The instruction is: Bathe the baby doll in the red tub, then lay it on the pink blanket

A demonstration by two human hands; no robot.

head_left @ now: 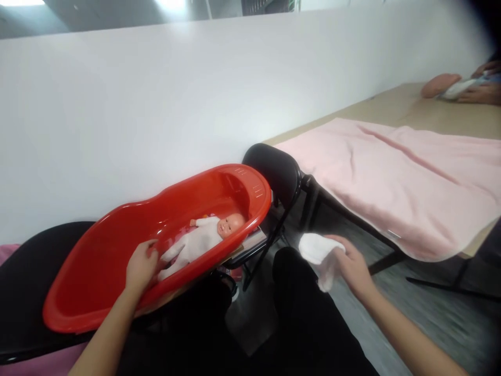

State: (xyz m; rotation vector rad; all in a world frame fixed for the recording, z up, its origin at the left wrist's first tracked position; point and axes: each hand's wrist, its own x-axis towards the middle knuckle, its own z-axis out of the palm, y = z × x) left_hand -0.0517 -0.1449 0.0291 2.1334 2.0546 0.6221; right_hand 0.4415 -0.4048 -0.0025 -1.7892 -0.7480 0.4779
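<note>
A baby doll [201,237] in a white outfit lies on its back inside a red baby bathtub [117,224], its head toward the right end. My left hand [141,265] hangs over the tub's near rim by the doll's feet, its fingers loosely bent and apart, with nothing seen in them. Out to the right of the tub, above my leg, my right hand [352,263] grips a small white cloth [318,249] that droops from the fingers. Whether the cloth is a garment I cannot tell.
Black chairs [274,169] stand at both ends of the tub. A pink blanket [399,183] covers part of the table [376,107] at right. At its far end another person's hands [483,95] hold a second doll [442,84]. A white wall [156,104] runs behind.
</note>
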